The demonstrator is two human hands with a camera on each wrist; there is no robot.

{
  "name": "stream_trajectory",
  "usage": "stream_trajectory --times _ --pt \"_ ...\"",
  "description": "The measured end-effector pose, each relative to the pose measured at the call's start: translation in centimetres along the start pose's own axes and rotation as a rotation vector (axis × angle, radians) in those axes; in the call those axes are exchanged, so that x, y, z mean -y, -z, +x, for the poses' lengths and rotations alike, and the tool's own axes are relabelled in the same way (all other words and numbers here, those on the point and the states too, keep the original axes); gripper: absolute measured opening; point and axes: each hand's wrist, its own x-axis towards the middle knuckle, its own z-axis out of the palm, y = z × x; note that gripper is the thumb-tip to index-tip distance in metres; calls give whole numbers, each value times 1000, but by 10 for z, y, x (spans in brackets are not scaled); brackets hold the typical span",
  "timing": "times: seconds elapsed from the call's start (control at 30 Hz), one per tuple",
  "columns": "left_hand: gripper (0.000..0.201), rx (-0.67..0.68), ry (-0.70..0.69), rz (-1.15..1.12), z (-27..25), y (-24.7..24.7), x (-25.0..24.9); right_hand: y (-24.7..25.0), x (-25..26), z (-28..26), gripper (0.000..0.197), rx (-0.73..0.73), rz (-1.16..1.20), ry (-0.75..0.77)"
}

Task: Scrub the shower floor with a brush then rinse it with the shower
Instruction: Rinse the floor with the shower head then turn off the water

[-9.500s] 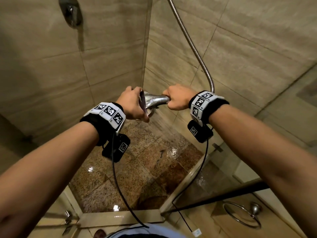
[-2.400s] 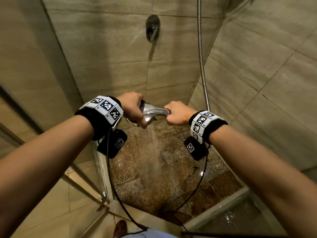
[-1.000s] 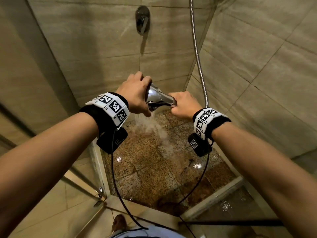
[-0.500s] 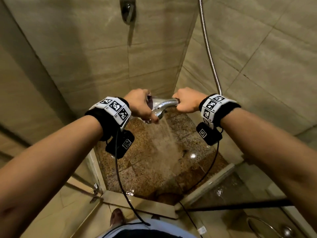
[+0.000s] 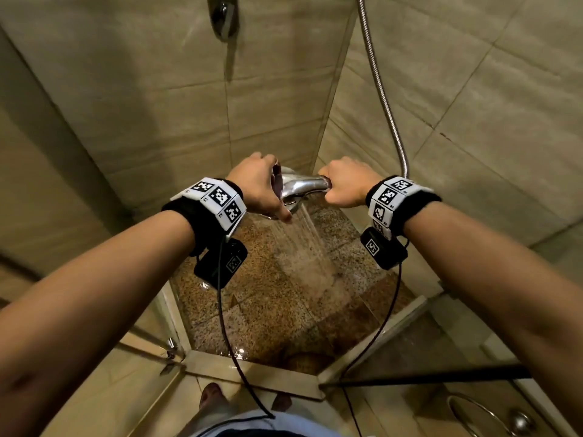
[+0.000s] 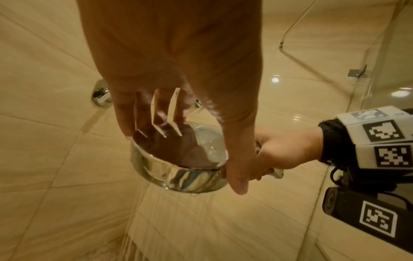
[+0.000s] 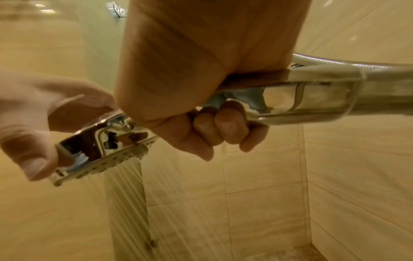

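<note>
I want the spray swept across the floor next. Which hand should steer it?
Right: the right hand grips the shower head by its handle; the left hand only cups its round face.

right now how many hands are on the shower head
2: the left hand grips the round spray head; the right hand grips its handle.

A tiled bathroom shower stall: large beige stone-look wall tiles (image 5: 274, 99) rise around the wet speckled brown granite floor (image 5: 277, 298); a chrome wall fitting (image 5: 222, 17) hangs high above that floor, and clear glass panels (image 5: 426, 351) edge it.
</note>
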Motion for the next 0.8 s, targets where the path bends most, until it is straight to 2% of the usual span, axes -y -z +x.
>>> stream_trajectory --times 0.33,0.57,0.67,0.8 --pt "92 -91 35 32 -6 9 5 1 7 10 18 -75 35 38" --pt "101 -163 41 86 -16 14 6 -5 14 16 19 -130 72 59" --pt "105 -180 46 122 -20 16 3 -6 16 13 5 -153 79 69" --pt "106 -193 49 156 -24 16 -2 -8 17 11 14 -175 100 82"
